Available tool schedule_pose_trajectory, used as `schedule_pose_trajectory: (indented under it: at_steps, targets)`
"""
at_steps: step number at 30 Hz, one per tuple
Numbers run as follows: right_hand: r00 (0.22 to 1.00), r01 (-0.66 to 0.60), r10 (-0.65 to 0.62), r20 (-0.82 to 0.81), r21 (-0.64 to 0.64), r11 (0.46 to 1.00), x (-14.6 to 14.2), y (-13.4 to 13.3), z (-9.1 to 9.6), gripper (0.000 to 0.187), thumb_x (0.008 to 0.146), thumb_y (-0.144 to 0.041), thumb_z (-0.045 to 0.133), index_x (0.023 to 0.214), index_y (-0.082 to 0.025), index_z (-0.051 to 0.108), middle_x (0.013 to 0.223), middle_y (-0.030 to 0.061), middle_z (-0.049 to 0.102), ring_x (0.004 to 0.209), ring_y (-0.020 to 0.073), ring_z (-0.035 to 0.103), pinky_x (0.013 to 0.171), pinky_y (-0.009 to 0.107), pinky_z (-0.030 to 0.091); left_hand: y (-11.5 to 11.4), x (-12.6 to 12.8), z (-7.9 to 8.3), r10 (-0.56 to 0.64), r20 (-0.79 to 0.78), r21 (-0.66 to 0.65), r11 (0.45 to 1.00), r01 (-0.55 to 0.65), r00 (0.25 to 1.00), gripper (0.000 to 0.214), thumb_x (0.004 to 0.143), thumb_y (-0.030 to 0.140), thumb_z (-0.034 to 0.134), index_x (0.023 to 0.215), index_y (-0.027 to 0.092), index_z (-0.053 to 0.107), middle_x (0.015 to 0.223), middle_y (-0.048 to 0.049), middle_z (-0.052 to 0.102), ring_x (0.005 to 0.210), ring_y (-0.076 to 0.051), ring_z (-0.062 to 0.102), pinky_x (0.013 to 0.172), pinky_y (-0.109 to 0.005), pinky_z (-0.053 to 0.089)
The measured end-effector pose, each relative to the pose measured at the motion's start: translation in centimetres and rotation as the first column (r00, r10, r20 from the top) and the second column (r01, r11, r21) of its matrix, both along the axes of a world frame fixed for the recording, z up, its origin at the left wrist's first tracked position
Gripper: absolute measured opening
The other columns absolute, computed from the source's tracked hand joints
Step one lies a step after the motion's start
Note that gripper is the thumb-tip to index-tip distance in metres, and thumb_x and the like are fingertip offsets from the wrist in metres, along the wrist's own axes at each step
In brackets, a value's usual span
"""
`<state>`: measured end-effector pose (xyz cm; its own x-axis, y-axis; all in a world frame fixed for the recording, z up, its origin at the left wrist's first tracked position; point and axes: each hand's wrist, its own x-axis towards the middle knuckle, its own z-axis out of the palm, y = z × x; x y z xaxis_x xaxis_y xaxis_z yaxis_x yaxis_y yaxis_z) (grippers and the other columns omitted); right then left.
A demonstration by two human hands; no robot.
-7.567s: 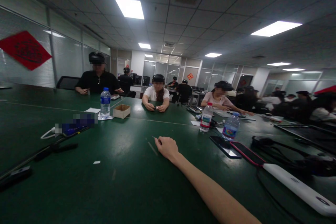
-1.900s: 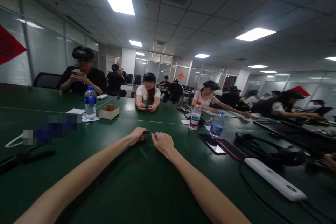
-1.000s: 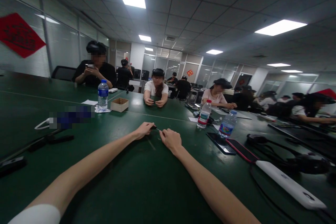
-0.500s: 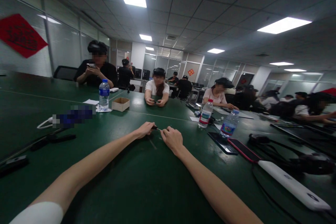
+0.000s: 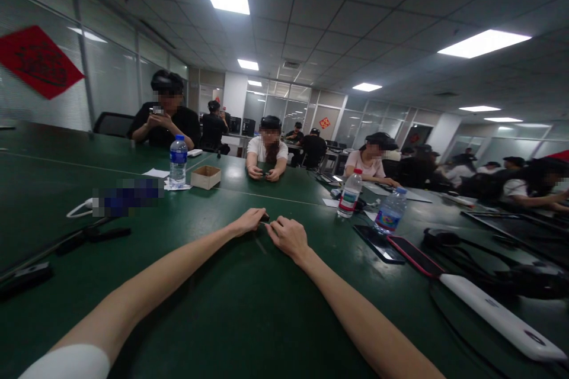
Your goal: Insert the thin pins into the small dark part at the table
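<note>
Head view: left hand point(image 5: 249, 222) and right hand point(image 5: 290, 237) meet far out on dark green tabletop point(image 5: 213, 308); each grip pinched closed, nipping opposite ends of small dark slender piece point(image 5: 265, 219), low over tabletop, mostly hidden by fingers. Risk, as I judge: pinch slips, piece drops, lost on dark surface; arms stretched, control poor. Black phone point(image 5: 377, 241), red-edged phone point(image 5: 411, 256), white power bank point(image 5: 502, 321) near right forearm, could be knocked; clear water bottle point(image 5: 178, 161), brown cardboard box point(image 5: 205, 177) well apart.

The left grip point(image 5: 249, 222) has joined the right grip point(image 5: 288, 237) on the worktop point(image 5: 222, 308), and their fingertips have now closed together over the small dark piece point(image 5: 264, 218).
</note>
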<state>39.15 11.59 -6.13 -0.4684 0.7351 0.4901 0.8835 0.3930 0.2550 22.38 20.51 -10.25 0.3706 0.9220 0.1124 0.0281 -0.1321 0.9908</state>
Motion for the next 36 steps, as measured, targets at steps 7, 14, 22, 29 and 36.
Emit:
schedule_pose_trajectory:
  at_steps: [7,14,22,29,36]
  targets:
    - [0.985,0.145,-0.153,-0.076,-0.095,0.985,-0.1,0.4,-0.1,0.051,0.095,-0.048,0.022,0.094,-0.021,0.065,0.094,0.0069,0.061,0.076,0.013,0.059,0.062,0.023,0.036,0.4,0.1,0.0,-0.072,0.165,-0.084,0.993,0.087,0.984,0.051,0.076,0.062,0.049,0.088,0.012,0.052,0.054,0.0073,0.032,0.042,-0.003,0.022,0.041,-0.019,0.013]
    - [0.975,0.192,-0.205,-0.084,-0.139,0.971,0.1,0.7,-0.3,0.051,0.095,-0.05,0.021,0.094,-0.021,0.064,0.093,0.0064,0.06,0.075,0.0125,0.059,0.06,0.022,0.037,-0.2,0.1,0.6,-0.104,0.098,-0.015,0.994,0.106,0.99,0.047,0.067,0.049,0.067,0.091,0.01,0.055,0.063,0.0047,0.042,0.044,-0.002,0.028,0.042,-0.018,0.017]
    - [0.975,0.172,-0.187,-0.119,-0.13,0.977,0.5,1.1,-0.6,0.049,0.094,-0.048,0.023,0.088,-0.021,0.063,0.088,0.0047,0.06,0.07,0.0112,0.058,0.056,0.021,0.036,-0.1,-0.1,0.4,-0.12,0.106,-0.016,0.992,0.123,0.987,0.038,0.07,0.04,0.063,0.092,0.009,0.057,0.068,0.0007,0.049,0.043,-0.002,0.031,0.041,-0.018,0.018]
    - [0.966,0.185,-0.212,-0.147,-0.176,0.967,0.6,1.3,-0.8,0.05,0.095,-0.048,0.022,0.087,-0.02,0.063,0.087,0.0043,0.06,0.067,0.0101,0.057,0.056,0.021,0.037,0.2,-0.1,0.3,-0.135,0.165,-0.071,0.986,0.148,0.977,0.033,0.078,0.038,0.052,0.095,0.011,0.055,0.069,-0.0018,0.054,0.041,-0.002,0.029,0.04,-0.017,0.017]
    - [0.967,0.186,-0.213,-0.141,-0.183,0.965,0.5,1.1,-0.6,0.045,0.095,-0.045,0.025,0.089,-0.02,0.062,0.089,0.0045,0.06,0.069,0.0102,0.058,0.056,0.02,0.037,0.6,-0.1,-0.1,-0.084,0.168,-0.053,0.994,0.094,0.982,0.029,0.079,0.035,0.049,0.094,0.011,0.053,0.072,-0.0022,0.054,0.043,-0.002,0.03,0.041,-0.016,0.021]
